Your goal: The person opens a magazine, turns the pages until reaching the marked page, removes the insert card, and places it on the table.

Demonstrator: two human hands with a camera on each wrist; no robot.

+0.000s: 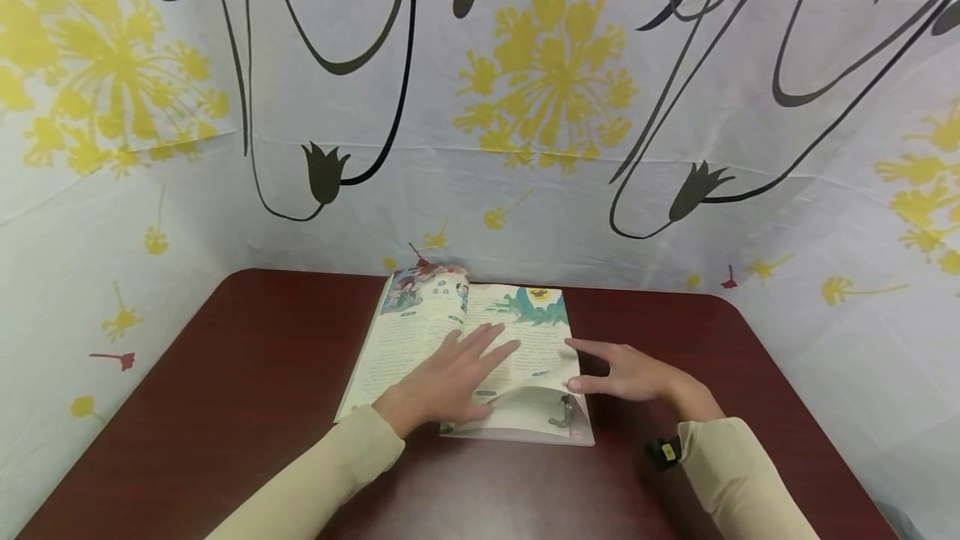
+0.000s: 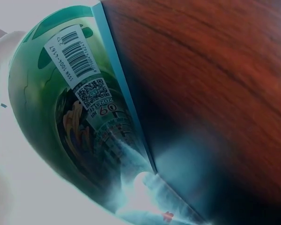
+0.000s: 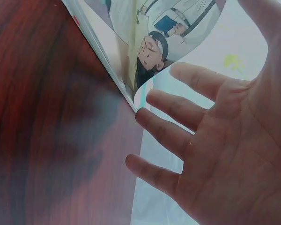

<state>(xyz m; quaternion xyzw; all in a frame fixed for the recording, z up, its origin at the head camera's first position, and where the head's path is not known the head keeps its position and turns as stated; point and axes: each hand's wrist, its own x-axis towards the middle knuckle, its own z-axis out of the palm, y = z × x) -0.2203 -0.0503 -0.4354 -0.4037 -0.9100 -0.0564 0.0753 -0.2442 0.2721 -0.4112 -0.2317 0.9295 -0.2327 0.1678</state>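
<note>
An illustrated magazine (image 1: 393,338) lies open near the far edge of the table. My left hand (image 1: 448,375) rests with spread fingers over its inner margin and right-hand page. At the magazine's right edge is my right hand (image 1: 637,373), thumb and forefinger apart, fingertips right at the paper. The lower part of the right-hand page (image 1: 521,408) bows up. In the right wrist view, straight fingers (image 3: 171,136) spread beside a curled page (image 3: 152,54) with a drawn figure. The left wrist view shows the curved green cover (image 2: 30,89) with a barcode label (image 2: 75,58).
The magazine sits on a dark red-brown wooden table (image 1: 225,407). Behind and at both sides hangs a white cloth (image 1: 420,207) with yellow and grey plant prints. A black device (image 1: 664,452) is on my right wrist, at the beige sleeve (image 1: 738,473).
</note>
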